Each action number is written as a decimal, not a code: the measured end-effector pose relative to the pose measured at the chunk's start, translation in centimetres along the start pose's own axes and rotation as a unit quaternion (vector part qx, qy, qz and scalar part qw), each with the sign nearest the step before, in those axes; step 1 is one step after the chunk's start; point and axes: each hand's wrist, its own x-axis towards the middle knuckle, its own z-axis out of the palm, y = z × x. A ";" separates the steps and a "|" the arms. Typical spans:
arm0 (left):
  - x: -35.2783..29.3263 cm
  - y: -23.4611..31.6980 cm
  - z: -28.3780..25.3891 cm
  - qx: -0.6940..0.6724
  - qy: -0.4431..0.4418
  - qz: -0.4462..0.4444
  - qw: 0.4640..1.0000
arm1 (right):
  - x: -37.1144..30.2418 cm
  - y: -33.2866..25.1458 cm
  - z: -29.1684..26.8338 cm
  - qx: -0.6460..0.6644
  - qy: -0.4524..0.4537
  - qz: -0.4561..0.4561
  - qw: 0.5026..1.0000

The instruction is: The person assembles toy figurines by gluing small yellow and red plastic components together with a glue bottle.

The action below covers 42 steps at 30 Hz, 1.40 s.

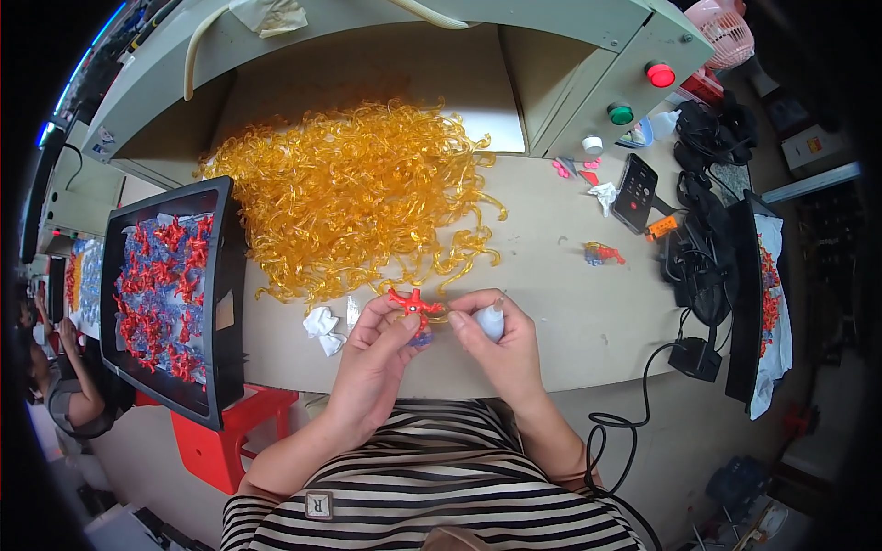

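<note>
My left hand (369, 356) pinches a small red plastic figure (415, 300) with a bluish lower part, held near the front edge of the table. Beside it, my right hand (514, 360) is closed round a small whitish squeeze bottle (491, 321). The right thumb and forefinger also meet at a thin amber strand (437, 319) touching the figure's side; how it joins the figure is hidden by the fingers. A large heap of curly, clear amber plastic pieces (358, 197) lies just beyond both hands.
A black tray (223, 303) of red-and-blue figures stands at left, above a red stool (207, 450). Crumpled tissue (323, 329) lies near my left hand. On the right are a phone (634, 193), a loose figure (604, 253), black cables (695, 358) and another tray (742, 303).
</note>
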 end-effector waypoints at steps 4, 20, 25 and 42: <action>-0.2 -0.1 0.2 0.034 -0.001 0.036 0.999 | 0.1 -0.3 -0.1 -0.031 -0.020 0.008 0.999; -0.2 -0.1 0.2 0.003 0.014 -0.011 1.000 | -0.7 2.3 1.4 -0.049 0.044 -0.161 0.985; -0.3 -0.1 0.3 0.029 0.006 0.011 0.999 | -0.7 2.0 1.5 -0.036 0.059 -0.142 0.987; -0.3 -0.7 -0.3 0.126 0.008 0.095 0.987 | -1.0 1.1 1.7 0.051 0.026 -0.037 0.998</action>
